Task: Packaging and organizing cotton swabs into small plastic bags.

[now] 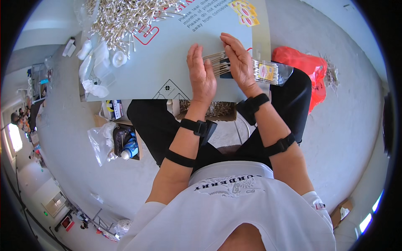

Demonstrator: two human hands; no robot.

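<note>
Loose cotton swabs (217,62) lie near the right edge of the table (167,54). The flat left hand (202,75) and right hand (239,65) cup their ends. A clear packet (266,72) pokes past that edge; a big swab pile (119,21) sits far left.

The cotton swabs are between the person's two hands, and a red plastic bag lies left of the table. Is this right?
Not quite: the head view shows the red plastic bag right of the table. The cotton swabs are between the left hand and right hand.

Passage over central board (165,58); swab heap (119,21) as far-left obstacle.
</note>
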